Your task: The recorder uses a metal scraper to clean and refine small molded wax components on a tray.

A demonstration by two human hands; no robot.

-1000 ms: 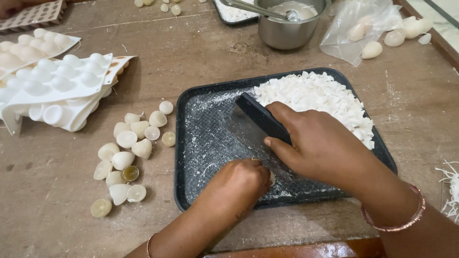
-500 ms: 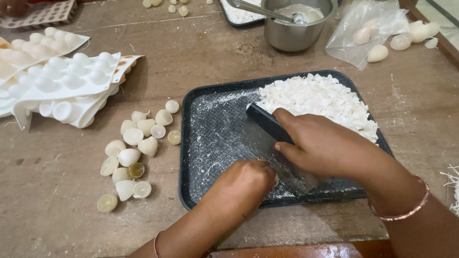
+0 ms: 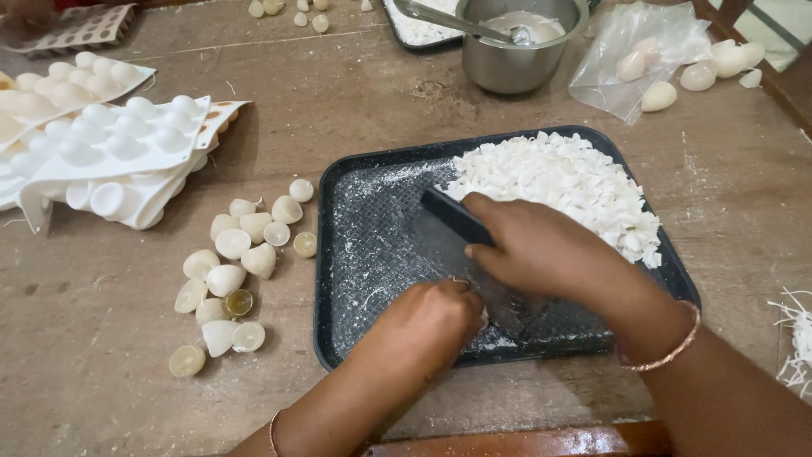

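Head view: right hand [image 3: 541, 250] closed around dark flat scraper blade [image 3: 461, 222], held edge-down w/ its edge in black rectangular metal tray [image 3: 364, 245]. Left hand [image 3: 431, 322] curled shut over small white piece at tray's near edge. Chopped white wax-like chunks [image 3: 567, 182] piled at tray's far right. Worn wooden table [image 3: 101, 338] underneath; pale dome-shaped pieces [image 3: 233, 279] scattered left of tray.

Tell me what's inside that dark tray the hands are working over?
The dark tray holds a heap of chopped white pieces and white dust. The right hand holds a dark blade there. The left hand covers whatever is being cut.
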